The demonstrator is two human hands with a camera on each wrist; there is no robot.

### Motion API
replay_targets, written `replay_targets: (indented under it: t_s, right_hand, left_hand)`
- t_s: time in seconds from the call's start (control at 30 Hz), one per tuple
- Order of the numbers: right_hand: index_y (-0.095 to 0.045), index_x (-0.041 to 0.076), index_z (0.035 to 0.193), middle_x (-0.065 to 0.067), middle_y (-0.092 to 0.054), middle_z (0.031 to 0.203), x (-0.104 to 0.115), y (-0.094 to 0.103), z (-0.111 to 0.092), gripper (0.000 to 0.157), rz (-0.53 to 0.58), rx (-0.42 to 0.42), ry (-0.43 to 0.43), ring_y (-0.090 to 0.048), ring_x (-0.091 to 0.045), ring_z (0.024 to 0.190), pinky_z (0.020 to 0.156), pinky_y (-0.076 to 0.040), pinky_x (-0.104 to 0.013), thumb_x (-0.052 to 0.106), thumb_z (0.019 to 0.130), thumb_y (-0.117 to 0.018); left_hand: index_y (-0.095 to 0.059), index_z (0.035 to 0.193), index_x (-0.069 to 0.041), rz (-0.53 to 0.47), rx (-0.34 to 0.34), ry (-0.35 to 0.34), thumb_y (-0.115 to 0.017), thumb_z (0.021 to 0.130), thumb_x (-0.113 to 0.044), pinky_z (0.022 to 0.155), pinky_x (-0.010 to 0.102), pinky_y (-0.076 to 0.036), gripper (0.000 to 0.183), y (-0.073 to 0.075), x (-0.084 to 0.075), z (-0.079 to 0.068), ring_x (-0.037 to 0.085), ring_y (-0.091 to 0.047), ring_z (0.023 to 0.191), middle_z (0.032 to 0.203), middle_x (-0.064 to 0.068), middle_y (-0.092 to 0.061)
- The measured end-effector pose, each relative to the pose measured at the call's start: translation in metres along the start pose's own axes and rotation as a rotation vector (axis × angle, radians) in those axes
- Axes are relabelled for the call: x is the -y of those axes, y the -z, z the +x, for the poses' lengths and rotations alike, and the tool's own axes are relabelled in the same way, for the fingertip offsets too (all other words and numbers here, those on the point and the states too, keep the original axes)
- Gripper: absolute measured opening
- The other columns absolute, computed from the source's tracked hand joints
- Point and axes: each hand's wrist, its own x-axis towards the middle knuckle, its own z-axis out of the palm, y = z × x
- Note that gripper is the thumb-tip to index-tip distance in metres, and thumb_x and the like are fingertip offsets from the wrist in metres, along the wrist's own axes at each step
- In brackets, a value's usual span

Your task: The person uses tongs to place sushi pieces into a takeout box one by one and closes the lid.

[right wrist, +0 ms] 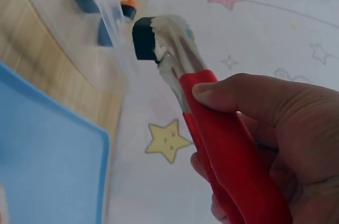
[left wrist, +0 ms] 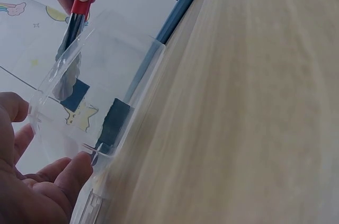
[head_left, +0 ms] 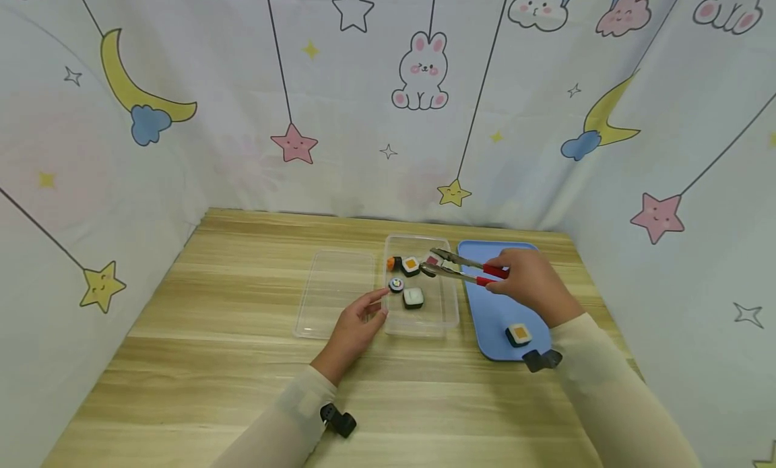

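My right hand grips red-handled metal tongs. The tongs' tips pinch a toy sushi piece with a dark side and, in the head view, a reddish centre, over the right part of a clear plastic box. Inside the box lie a sushi piece with an orange centre, an orange-topped piece, a small round roll and a white-topped piece. At the box's left end, my left hand holds its wall, fingertips and thumb at the rim.
Right of the box lies a blue tray bearing one sushi piece with an orange centre. To the left, a clear lid lies flat on the wooden table. A patterned curtain surrounds the table's back and sides.
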Motion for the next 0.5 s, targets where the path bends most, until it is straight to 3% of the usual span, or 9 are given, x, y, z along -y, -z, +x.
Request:
replay_targets:
  t_s: [0.5]
  right_hand:
    - [-0.081, 0.008, 0.11, -0.003, -0.071, 0.095, 0.018, -0.02, 0.02, 0.029, -0.069, 0.087, 0.027, -0.064, -0.019, 0.082, 0.071, -0.055, -0.038, 0.016, 0.082, -0.085]
  left_hand:
    - [-0.063, 0.144, -0.016, -0.017, 0.007, 0.009, -0.068, 0.102, -0.016, 0.11, 0.056, -0.044, 0.043, 0.0, 0.003, 0.001, 0.029, -0.062, 0.129, 0.149, 0.001, -0.058]
